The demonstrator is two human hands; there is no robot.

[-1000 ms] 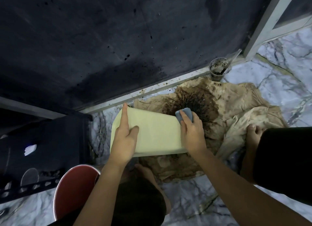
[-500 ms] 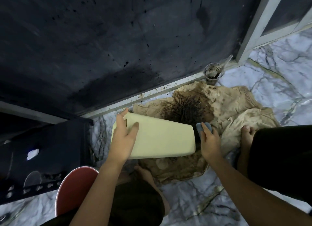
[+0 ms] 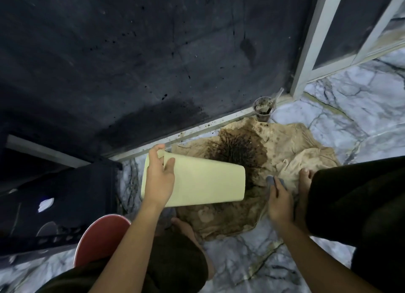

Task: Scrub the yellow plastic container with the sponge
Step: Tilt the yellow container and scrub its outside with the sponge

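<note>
The pale yellow plastic container (image 3: 203,181) lies on its side above a stained cloth, its flat end facing right. My left hand (image 3: 160,178) holds it at the left rim, fingers hooked over the edge and thumb across the top face. My right hand (image 3: 280,201) grips a small grey-blue sponge (image 3: 271,180), which pokes out past the fingers. The sponge sits to the right of the container, apart from it, low over the cloth.
A brown cloth (image 3: 291,148) with a dark dirt patch (image 3: 238,150) covers the marble floor. A dirty plastic cup (image 3: 263,108) with a straw stands by the door sill. A red stool (image 3: 98,240) is at lower left, a dark rack (image 3: 54,205) left. My bare feet rest on the cloth.
My right hand with the sponge has slid off the container's right end and dropped down to the right. The container's right end has tilted lower. My left hand's grip holds.
</note>
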